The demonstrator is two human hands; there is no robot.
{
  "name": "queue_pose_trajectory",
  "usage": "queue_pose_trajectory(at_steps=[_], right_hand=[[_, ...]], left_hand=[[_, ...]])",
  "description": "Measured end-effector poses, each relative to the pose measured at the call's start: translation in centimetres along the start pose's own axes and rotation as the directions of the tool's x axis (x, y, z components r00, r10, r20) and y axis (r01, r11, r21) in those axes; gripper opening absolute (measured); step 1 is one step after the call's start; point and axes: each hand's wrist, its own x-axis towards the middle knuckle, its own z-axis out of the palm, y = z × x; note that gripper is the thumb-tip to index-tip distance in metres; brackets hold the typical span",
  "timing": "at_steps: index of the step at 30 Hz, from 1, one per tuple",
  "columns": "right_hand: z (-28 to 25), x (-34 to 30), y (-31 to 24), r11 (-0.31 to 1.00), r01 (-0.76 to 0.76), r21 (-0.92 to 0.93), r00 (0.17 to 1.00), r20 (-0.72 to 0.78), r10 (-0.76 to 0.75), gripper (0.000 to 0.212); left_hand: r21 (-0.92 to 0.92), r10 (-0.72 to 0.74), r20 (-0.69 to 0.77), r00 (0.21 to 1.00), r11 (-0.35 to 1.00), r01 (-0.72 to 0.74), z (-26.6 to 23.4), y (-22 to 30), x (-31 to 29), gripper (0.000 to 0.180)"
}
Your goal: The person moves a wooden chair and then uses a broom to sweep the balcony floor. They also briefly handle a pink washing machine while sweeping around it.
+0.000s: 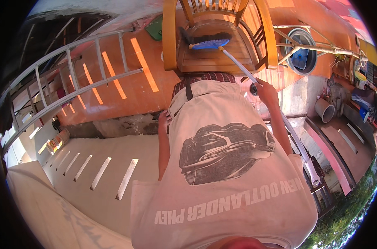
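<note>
My right hand (267, 93) is closed around the long pale handle of a broom (209, 44) with a blue head and dark bristles. The broom's head rests on the seat of a wooden armchair (198, 60) in front of me. Its handle slants down past my right side, ending in a white grip low at the right. My left hand (164, 119) hangs beside my hip, close to the hem of my light printed shirt (213, 99). Its fingers are partly hidden, so I cannot tell whether they hold anything.
A metal ladder (76, 85) leans across the left over the orange floor (144, 93). Right of the chair, a grey tub (301, 68) with something blue in it stands by a bamboo frame (325, 46). A pale bucket (324, 110) lies farther right. Sunlit stripes cross the floor.
</note>
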Motion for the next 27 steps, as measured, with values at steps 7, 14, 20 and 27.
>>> queue_pose_trajectory(at_steps=[7, 14, 20, 27], right_hand=[[-7.5, -2.3, -4.5, 0.926, -0.018, 0.378, 0.993, -0.104, 0.062, 0.039], [-13.0, -3.2, -9.3, 0.774, 0.176, 0.609, 0.961, -0.277, -0.001, 0.042], [-9.1, -0.5, -9.9, 0.874, 0.274, 0.4, 0.942, -0.295, -0.16, 0.042], [-6.7, -3.4, -2.4, 0.811, -0.224, 0.541, 0.931, 0.364, 0.014, 0.039]], left_hand=[[-0.208, 0.026, -0.051, 0.998, 0.977, -0.036, 0.6, 1.4, 4.1, 0.05], [-0.128, 0.007, 0.04, 0.999, 0.992, -0.001, 1.2, -0.9, 6.8, 0.042], [-0.086, -0.029, 0.012, 0.999, 0.996, 0.03, 1.2, -2.1, 4.9, 0.039], [-0.12, -0.003, -0.082, 0.997, 0.993, -0.007, 0.9, -1.3, 5.0, 0.035]])
